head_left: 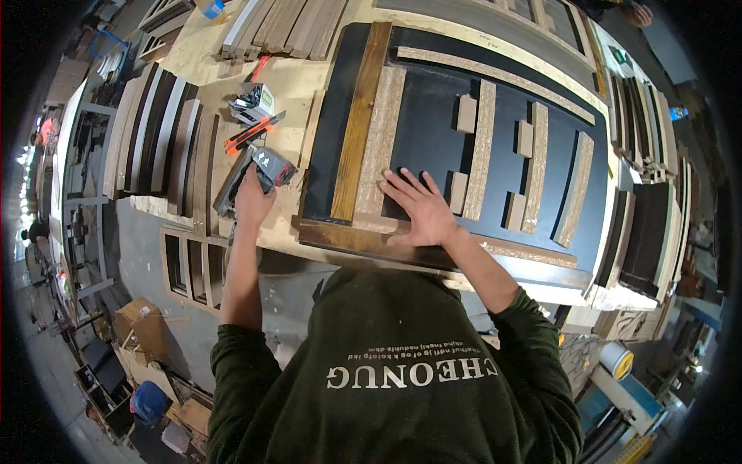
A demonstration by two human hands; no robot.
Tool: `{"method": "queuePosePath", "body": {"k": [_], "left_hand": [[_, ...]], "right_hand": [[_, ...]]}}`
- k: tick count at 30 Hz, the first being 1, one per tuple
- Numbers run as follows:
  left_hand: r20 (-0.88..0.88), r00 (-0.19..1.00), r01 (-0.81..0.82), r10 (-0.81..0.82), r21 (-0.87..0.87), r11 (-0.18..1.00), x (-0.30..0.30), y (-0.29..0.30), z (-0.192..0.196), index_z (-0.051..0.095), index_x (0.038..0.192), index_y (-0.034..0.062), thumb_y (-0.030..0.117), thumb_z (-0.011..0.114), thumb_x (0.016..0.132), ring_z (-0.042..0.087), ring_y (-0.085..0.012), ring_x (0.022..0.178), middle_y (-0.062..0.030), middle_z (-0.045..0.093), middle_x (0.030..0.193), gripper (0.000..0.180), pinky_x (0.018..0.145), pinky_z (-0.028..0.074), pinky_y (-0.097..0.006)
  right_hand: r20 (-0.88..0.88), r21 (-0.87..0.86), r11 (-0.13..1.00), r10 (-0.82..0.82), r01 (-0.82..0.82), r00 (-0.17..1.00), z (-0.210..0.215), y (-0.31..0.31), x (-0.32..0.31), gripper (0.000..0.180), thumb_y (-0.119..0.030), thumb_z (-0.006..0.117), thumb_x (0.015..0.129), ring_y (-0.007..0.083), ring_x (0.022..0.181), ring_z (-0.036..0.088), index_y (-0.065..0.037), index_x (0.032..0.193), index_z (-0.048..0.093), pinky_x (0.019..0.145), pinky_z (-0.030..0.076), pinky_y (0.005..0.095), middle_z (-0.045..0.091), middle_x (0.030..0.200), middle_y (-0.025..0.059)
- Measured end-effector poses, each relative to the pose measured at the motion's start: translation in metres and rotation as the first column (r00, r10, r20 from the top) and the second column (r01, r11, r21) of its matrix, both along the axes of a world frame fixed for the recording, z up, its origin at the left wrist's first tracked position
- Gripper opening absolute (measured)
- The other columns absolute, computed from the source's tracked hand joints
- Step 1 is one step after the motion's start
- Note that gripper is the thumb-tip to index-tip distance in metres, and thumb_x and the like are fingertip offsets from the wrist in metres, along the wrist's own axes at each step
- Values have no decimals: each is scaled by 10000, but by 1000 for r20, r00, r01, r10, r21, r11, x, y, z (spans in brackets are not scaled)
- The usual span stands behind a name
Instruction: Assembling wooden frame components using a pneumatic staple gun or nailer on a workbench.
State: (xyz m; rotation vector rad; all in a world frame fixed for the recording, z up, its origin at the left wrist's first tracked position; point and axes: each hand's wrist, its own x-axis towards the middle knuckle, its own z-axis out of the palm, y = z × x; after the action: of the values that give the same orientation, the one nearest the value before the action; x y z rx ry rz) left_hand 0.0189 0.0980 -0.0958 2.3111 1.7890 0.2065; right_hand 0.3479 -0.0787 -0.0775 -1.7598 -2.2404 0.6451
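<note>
My left hand (253, 203) is closed round the handle of a grey and black nail gun (269, 165) at the left of the worktable. Flat on a wooden frame lies my right hand (423, 207), fingers spread, its fingertips on an upright particle-board strip (382, 131) and its palm near the lower rail. The frame's strips rest on a black panel (433, 93). A brown board (362, 124) runs along the left of that strip, and another dark brown board (355, 240) along the near edge. Small wooden blocks (467, 114) stand against the inner strips.
Beyond the held nail gun lies another nail gun (253, 107), beside an orange and black tool (255, 133). Stacked wood strips (282, 27) lie at the far left, with more strips (154, 131) at the left edge. Boards (645, 232) are stacked at the right.
</note>
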Motion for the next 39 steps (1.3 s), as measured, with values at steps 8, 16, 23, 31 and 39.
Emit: {"method": "queuePosePath", "body": {"k": [8,16,23,31,39], "left_hand": [[534,807,115,253,-562,819,-30,-13,96,604,1053,-8,152,716,743,631,-184,817,-80,676,882,366,752,492,-330],[57,958,246,-280,-662,708,40,-61,117,500,1171,-50,283,802,666,589,-243,993,-140,603,1060,676,911,445,-386],[-114,816,395,-567,-606,690,92,-72,117,595,1157,85,367,778,568,545,-367,978,-201,599,1003,678,879,435,-429],[-140,839,328,-526,-641,694,119,-68,126,600,1178,129,295,772,572,553,-361,984,-190,601,1011,651,888,439,-432],[-36,765,556,-643,-467,688,116,-66,122,645,1043,91,273,707,612,616,-366,843,-168,661,903,472,792,487,-428]], "right_hand": [[-58,62,998,5,-1,998,-4,-6,3,937,-586,605,683,309,1406,130,-125,1433,282,1120,89,547,171,1527,41],[-125,43,996,-72,78,990,-7,-5,-1,887,-488,670,654,319,1392,176,-139,1396,334,1123,107,539,221,1511,30],[-141,66,992,-98,108,985,-9,-6,1,881,-473,705,614,319,1380,209,-144,1364,379,1119,136,539,251,1498,30],[-210,106,981,-141,166,968,-14,-8,-1,853,-434,730,575,332,1356,265,-138,1318,434,1097,171,566,315,1468,40],[-229,125,973,-162,195,960,-13,-9,-2,862,-404,760,541,323,1354,274,-141,1302,452,1103,176,563,337,1454,38]]}}
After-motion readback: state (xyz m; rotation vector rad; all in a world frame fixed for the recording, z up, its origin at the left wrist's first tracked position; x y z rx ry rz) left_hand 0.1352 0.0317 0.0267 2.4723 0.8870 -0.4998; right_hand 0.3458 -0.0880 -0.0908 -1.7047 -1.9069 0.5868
